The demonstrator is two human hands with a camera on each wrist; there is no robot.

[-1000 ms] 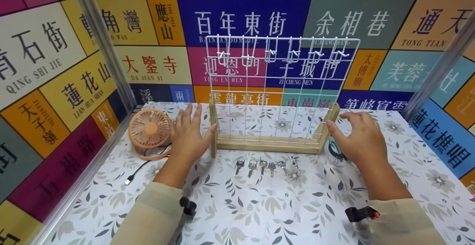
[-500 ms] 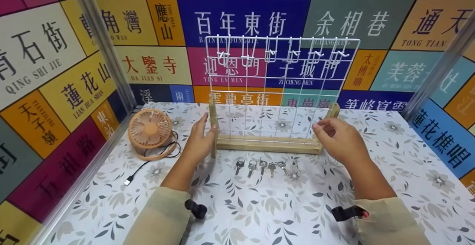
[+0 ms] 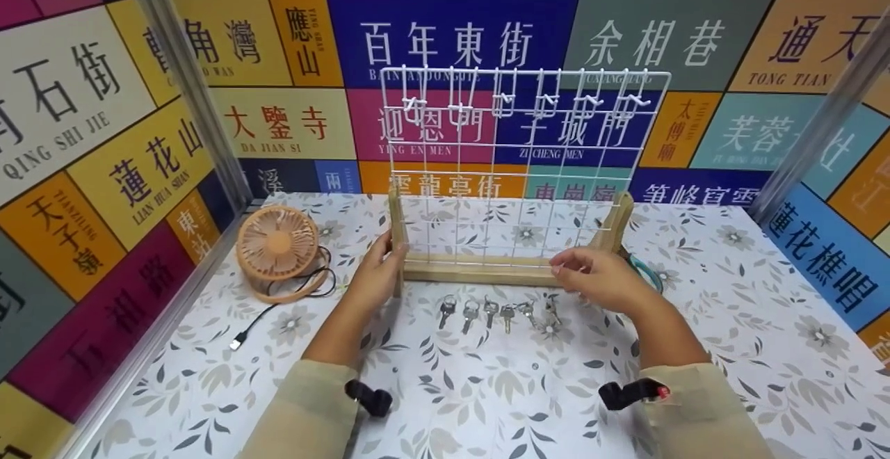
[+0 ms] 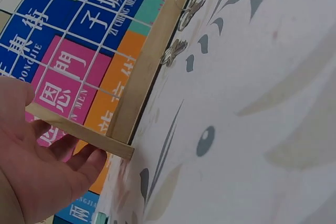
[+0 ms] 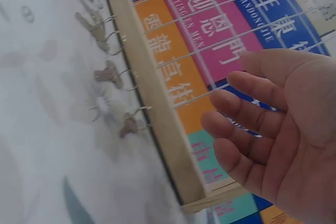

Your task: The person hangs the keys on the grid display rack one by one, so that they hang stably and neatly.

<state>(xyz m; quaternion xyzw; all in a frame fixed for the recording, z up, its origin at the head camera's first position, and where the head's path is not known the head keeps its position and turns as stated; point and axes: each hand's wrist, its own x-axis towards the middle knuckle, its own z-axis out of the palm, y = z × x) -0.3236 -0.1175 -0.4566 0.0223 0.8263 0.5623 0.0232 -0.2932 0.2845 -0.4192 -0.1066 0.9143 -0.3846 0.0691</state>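
A white wire-grid display rack stands on a wooden base (image 3: 480, 275), with several white hooks (image 3: 504, 102) along its top. My left hand (image 3: 375, 275) holds the rack's left wooden upright; in the left wrist view the thumb and fingers lie on either side of that upright (image 4: 79, 130). My right hand (image 3: 601, 278) hovers by the right end of the base bar, and its fingers are loosely bent around nothing in the right wrist view. In front of the base several keys (image 3: 490, 313) on small rings lie in a row.
At the left stands an orange fan (image 3: 278, 243) with a black cable ending in a USB plug (image 3: 238, 340). A teal ring-shaped thing (image 3: 650, 275) lies beyond my right wrist, partly hidden. Patterned panels with street names rise behind the floral tablecloth (image 3: 473, 403).
My left hand has come in from beside the fan to grip the left upright. The right hand has moved left and down, from the right upright to in front of the base bar.
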